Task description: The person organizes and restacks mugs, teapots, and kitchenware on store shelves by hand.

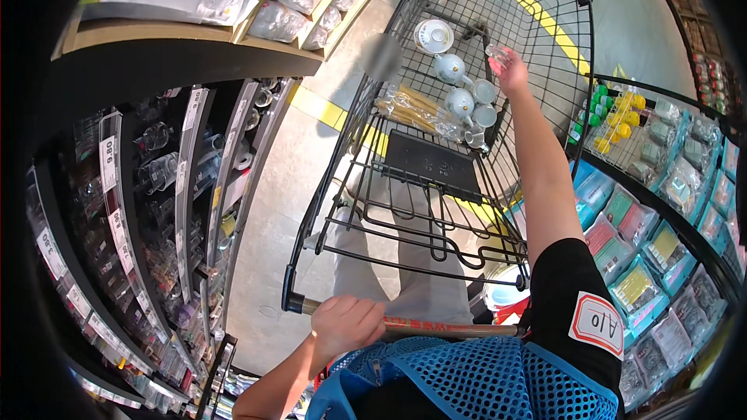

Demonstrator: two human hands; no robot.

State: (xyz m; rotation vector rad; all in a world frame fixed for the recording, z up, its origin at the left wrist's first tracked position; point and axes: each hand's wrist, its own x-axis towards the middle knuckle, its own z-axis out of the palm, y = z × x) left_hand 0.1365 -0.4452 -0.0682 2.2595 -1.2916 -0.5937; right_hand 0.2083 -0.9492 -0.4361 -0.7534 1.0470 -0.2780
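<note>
My left hand point(348, 323) is closed around the handle point(443, 330) of a black wire shopping cart point(537, 19). My right arm reaches over the basket, and my right hand point(511, 74) grips a small clear glass point(496, 53) with its fingertips. Left of that hand, in the cart, sits a white lidded bowl point(433, 36) with a saucer-like rim. Two white teapots, a far one point(449, 68) and a near one point(458, 102), stand by white cups point(484, 115) and a small clear glass cup point(475, 138). Beside them lies a clear plastic pack of wooden sticks point(416, 109).
Shelves of glassware point(159, 171) rise close on the left, with bagged goods point(292, 0) on a wooden rack beyond. At right stands a display of packaged goods point(638, 288), with green- and yellow-capped bottles point(615, 124). A yellow floor line point(319, 109) runs under the cart.
</note>
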